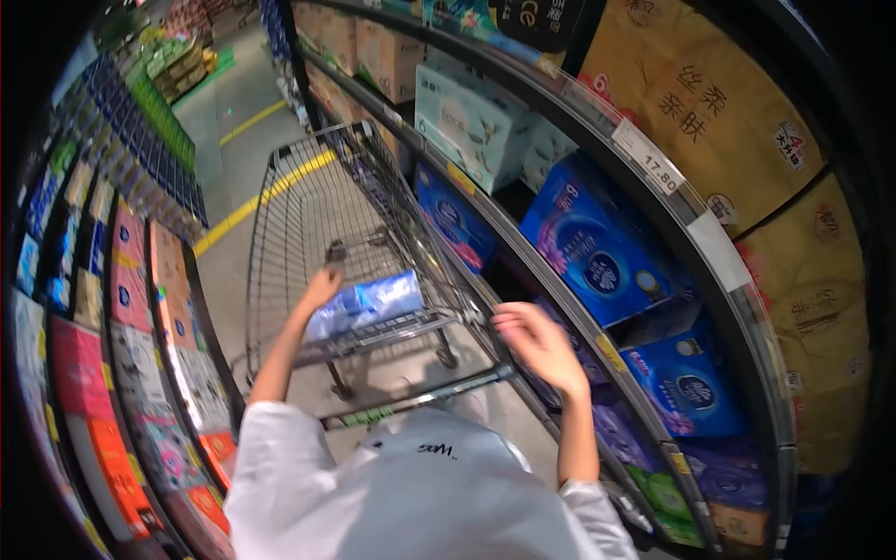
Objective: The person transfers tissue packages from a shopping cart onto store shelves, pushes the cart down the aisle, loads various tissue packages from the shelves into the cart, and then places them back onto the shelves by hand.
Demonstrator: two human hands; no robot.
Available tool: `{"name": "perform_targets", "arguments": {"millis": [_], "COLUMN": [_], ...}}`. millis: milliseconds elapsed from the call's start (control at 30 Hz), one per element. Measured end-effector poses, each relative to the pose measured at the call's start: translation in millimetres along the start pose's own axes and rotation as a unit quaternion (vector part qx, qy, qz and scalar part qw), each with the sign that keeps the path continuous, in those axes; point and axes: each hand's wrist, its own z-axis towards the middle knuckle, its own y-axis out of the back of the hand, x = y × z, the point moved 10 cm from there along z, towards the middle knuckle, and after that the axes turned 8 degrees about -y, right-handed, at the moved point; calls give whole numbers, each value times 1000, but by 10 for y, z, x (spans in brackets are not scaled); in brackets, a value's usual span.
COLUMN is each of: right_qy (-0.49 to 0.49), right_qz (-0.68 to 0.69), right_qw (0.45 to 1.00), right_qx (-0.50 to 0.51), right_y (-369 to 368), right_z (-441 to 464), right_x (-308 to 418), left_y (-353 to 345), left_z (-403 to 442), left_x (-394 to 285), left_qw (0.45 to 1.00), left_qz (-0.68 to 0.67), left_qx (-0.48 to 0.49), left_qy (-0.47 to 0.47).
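A blue-and-white plastic-wrapped pack, apparently tissues (378, 301), lies at the near end of the metal shopping cart (280, 210). My left hand (324, 284) is at the pack's upper left corner, its fingers curled as if gripping the wrapping; the fingertips are partly hidden. To the right of the cart, my right hand (539, 343) is held out with its fingers extended and holds nothing. It is beside the cart's right rim, close to the lower shelf edge. The cart's handle bar (415, 397) crosses in front of my body, with neither hand on it.
Shelves on the right carry blue tissue packs (597, 245), a pale green pack (467, 121) and large tan packs (705, 103). A price tag (646, 157) reads 17.80. Pink and orange packs (84, 373) line the left shelves. Yellow floor stripes (266, 196) cross the aisle ahead.
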Motion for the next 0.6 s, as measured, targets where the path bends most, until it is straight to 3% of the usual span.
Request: {"name": "perform_targets", "arguments": {"millis": [33,67,100,133,167,200,267,333,367,400,433,467,500,533,600], "right_qy": [55,35,-1,-78,-59,34,-36,-177,-225,-243,-334,-376,-375,-391,-463], "right_qz": [-61,-114,-128,-196,-290,-338,-380,-402,-346,-382,-338,-374,-401,-383,-137], "right_qw": [982,946,915,890,879,892,904,895,910,889,878,844,825,828,876], "right_qx": [169,302,382,403,373,299,192,79,-31,77,59,73,137,121,-15], "right_y": [-503,-944,-1294,-1528,-1755,-1962,-2128,-1977,-1881,-2044,-2091,-2000,-2117,-2073,-1846], "right_z": [292,539,803,1094,1484,1904,2517,2726,2723,2704,2565,2284,2302,2330,2288], "right_x": [-3,-136,-325,-535,-783,-1032,-1548,-1979,-2374,-2710,-3140,-2867,-3162,-3184,-3284], "left_y": [-198,-455,-713,-968,-994,-918,-915,-981,-1022,-1129,-1216,-1313,-1249,-1141,-1072], "left_z": [-37,-84,-231,-301,-437,-518,-709,-831,-869,-814,-784,-800,-810,-772,-716], "left_x": [520,1078,1508,2136,2975,2835,2842,2833,2818,2802,2812,2859,2879,2795,2463], "left_qw": [998,989,960,960,947,946,935,921,911,913,921,927,950,961,968], "left_qz": [-9,16,42,56,143,154,140,121,111,124,86,48,116,176,47], "left_qx": [55,148,275,275,279,278,289,290,290,285,258,236,136,38,103], "left_qy": [-5,13,29,22,75,70,152,230,270,265,279,289,256,210,225]}}
